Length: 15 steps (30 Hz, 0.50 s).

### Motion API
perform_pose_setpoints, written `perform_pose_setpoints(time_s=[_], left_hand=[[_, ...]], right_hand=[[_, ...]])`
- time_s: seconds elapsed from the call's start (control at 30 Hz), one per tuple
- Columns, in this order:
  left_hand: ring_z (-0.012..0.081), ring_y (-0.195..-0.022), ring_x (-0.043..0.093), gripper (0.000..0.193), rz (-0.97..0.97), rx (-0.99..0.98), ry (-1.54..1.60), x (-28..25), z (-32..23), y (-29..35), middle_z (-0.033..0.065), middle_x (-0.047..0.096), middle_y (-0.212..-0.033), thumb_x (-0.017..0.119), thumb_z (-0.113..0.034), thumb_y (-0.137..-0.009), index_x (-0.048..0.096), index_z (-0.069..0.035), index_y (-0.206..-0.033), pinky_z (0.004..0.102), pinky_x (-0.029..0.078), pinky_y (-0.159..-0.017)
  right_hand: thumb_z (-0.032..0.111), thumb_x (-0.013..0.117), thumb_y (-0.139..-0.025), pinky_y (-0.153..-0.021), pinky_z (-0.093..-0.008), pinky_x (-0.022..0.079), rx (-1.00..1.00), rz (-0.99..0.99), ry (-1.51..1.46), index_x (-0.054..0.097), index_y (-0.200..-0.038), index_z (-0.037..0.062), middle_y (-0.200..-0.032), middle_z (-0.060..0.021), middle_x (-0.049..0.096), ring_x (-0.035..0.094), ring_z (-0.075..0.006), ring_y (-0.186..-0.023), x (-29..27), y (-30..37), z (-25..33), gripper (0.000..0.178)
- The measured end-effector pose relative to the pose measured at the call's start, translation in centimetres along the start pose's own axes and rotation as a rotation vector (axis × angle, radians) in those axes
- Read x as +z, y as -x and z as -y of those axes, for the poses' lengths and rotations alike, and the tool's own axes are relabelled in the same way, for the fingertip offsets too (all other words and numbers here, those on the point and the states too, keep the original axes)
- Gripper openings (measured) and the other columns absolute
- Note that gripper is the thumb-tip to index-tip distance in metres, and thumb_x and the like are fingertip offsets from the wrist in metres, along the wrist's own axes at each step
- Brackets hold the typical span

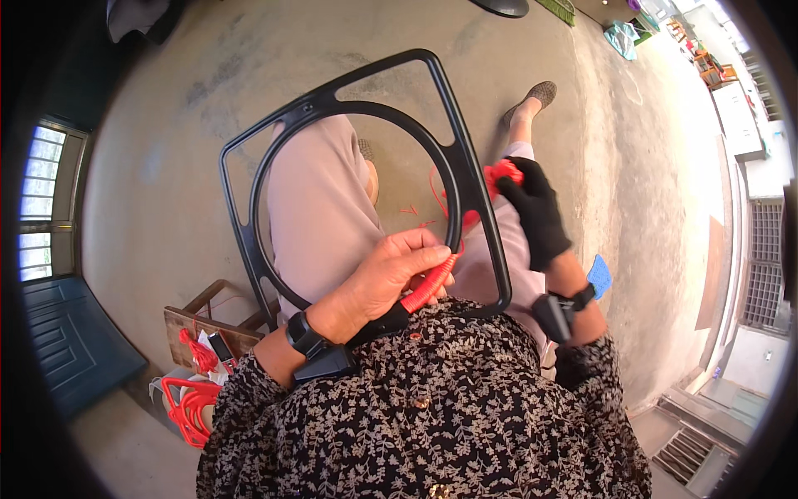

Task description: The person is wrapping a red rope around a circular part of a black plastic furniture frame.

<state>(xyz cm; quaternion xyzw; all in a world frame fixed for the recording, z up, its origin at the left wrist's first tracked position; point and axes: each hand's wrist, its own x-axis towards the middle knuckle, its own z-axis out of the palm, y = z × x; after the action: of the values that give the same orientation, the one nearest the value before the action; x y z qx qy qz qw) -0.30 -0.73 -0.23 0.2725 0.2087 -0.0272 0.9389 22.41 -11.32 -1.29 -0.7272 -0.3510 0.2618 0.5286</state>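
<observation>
A black frame (pixel 474 179) with a round inner ring lies tilted across my lap, over the pink trousers. Red cord is wound closely round one stretch of the ring, making a red wrapping (pixel 431 285) on its near right side. My bare left hand (pixel 378 273) pinches the ring at this wrapping, thumb on top and fingertips underneath. Off the frame's right side, my right hand (pixel 536 218), in a black glove, is closed on a bundle of red cord (pixel 504 172). A loose strand of the cord shows inside the ring, and more red lies behind the frame's bar.
At my left stands a wooden stool (pixel 195 326) with a red cord bundle (pixel 198 351) on it. Red looped cord (pixel 193 416) lies beside it. A blue pad (pixel 598 277) is at my right. Red scraps (pixel 408 209) lie on the floor. A green broom head (pixel 559 10) is at the far edge.
</observation>
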Motion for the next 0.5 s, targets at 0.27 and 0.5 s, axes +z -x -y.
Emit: perform_pose_setpoints(time_s=[0.27, 0.5], left_hand=[[0.0157, -0.066, 0.064, 0.019, 0.123, 0.012, 0.144, -0.9, 1.7, 0.2, 0.008, 0.063, -0.077, 0.058, -0.021, -0.091, 0.059, -0.004, -0.099, 0.0271, 0.054, -0.059], [0.016, -0.062, 0.062, 0.013, -0.052, -0.008, -0.043, -0.5, 0.8, -0.5, 0.0089, 0.063, -0.079, 0.055, -0.014, -0.092, 0.057, -0.002, -0.098, 0.0283, 0.053, -0.059]], right_hand=[[0.012, 0.052, -0.092, -0.083, -0.0306, 0.05, 0.379, 0.557, -0.889, 0.049, -0.117, -0.0022, -0.11, -0.0108, 0.057, 0.059, -0.0181, -0.095, 4.5, 1.0, 4.6, 0.029], [0.027, 0.061, -0.087, -0.087, -0.0321, 0.048, 0.542, 0.693, -1.161, 0.038, -0.129, -0.0015, -0.114, -0.0144, 0.056, 0.06, -0.0204, -0.096, 3.8, 2.1, 6.2, 0.056]])
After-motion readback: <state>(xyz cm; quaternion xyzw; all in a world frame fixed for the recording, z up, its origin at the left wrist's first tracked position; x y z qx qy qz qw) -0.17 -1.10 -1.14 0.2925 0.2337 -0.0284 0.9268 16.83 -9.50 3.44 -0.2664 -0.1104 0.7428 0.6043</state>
